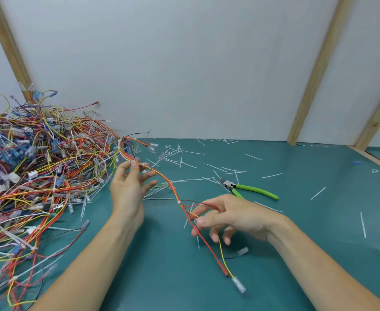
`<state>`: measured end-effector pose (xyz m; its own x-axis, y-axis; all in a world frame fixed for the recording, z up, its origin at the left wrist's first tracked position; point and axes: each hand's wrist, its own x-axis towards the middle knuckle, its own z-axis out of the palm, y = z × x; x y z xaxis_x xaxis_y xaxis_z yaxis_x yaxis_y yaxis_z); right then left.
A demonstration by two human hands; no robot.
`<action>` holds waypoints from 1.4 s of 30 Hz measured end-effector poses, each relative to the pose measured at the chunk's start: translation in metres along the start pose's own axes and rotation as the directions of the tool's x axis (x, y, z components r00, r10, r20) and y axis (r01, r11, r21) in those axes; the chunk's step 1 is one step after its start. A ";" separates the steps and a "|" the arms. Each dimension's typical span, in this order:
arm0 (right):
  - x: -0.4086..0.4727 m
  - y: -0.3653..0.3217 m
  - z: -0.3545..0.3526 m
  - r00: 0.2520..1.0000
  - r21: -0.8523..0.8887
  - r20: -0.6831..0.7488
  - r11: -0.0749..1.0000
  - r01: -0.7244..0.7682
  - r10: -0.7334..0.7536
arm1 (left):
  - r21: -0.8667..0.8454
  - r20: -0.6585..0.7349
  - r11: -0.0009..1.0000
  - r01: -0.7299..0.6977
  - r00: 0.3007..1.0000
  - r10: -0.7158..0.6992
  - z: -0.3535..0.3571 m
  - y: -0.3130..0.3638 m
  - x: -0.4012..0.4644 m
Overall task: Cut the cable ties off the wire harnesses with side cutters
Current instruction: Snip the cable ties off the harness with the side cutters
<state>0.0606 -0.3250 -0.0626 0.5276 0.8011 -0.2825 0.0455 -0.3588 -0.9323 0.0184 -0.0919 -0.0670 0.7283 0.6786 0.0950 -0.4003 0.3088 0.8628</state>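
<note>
A wire harness of red, yellow and orange wires stretches between my two hands above the green mat. My left hand pinches its upper part near a white cable tie. My right hand pinches the lower wires just below another white tie. The harness ends hang down to a red terminal and a clear connector. The side cutters, with green handles, lie on the mat behind my right hand, untouched.
A big tangled pile of harnesses fills the left side. Several cut white tie pieces litter the green mat. A white wall with wooden battens stands behind, and a wooden ledge runs at the far right.
</note>
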 end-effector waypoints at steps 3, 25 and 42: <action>0.002 0.001 -0.002 0.999 0.100 -0.035 0.994 0.032 -0.029 | -0.028 -0.048 0.999 0.018 0.999 -0.020 -0.004 -0.001 0.004; 0.029 -0.011 0.013 0.729 0.112 -0.665 0.944 0.311 -0.161 | 0.408 0.667 0.899 -0.159 0.725 -0.174 0.020 -0.024 -0.047; 0.030 0.001 -0.023 0.616 0.250 -0.788 0.913 0.321 0.000 | 0.596 0.750 0.774 -0.214 0.493 -0.441 0.018 -0.029 -0.056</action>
<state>0.0958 -0.3120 -0.0667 0.9933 0.1158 0.0041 -0.0016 0.0491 -0.9988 -0.0006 -0.1504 -0.0881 0.9526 -0.3018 0.0384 -0.1341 -0.3032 0.9434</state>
